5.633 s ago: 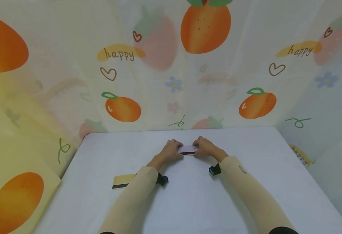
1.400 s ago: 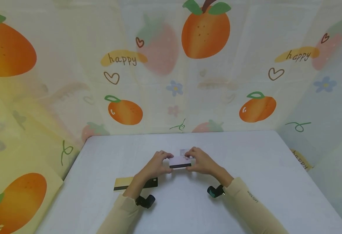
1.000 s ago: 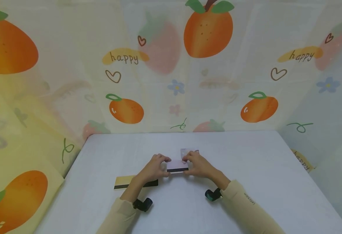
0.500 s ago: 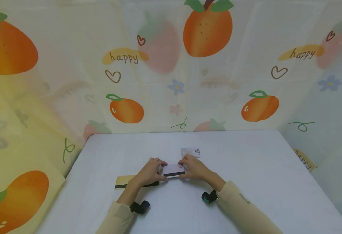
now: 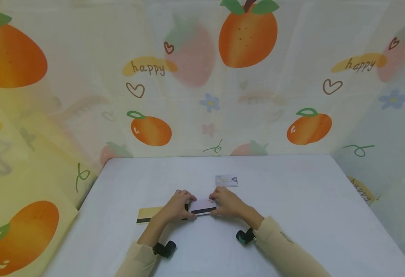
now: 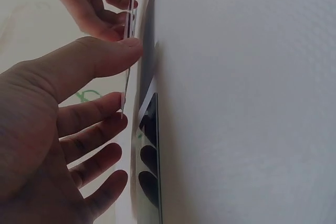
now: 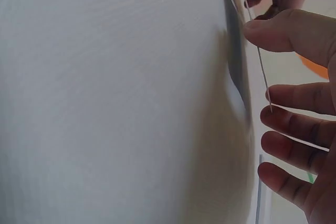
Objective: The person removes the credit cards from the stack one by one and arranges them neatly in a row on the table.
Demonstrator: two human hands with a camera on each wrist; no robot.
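Both hands hold a pale lilac card with a black magnetic stripe [image 5: 202, 202] by its short ends, low over the table. The left hand [image 5: 175, 207] pinches one end between thumb and fingertips; the right hand [image 5: 228, 202] pinches the other end likewise. From the left wrist view, the held card [image 6: 126, 80] appears edge-on above the tabletop. Beneath the left hand lies a gold card with a dark stripe [image 5: 148, 214], and a glossy black card [image 6: 153, 153] beside it, mostly covered by the hand. A pale printed card [image 5: 226, 180] lies beyond the right hand.
The cards lie on a white-covered table [image 5: 285, 184]. A fruit-patterned cloth [image 5: 188, 111] hangs behind its far edge and continues along the sides. Each wrist carries a small black camera, the left one [image 5: 165, 249] and the right one [image 5: 245, 236].
Both hands have moved the lilac card from farther back toward the person and leftward, lowering it beside the black card. The pale printed card behind has come into full view.
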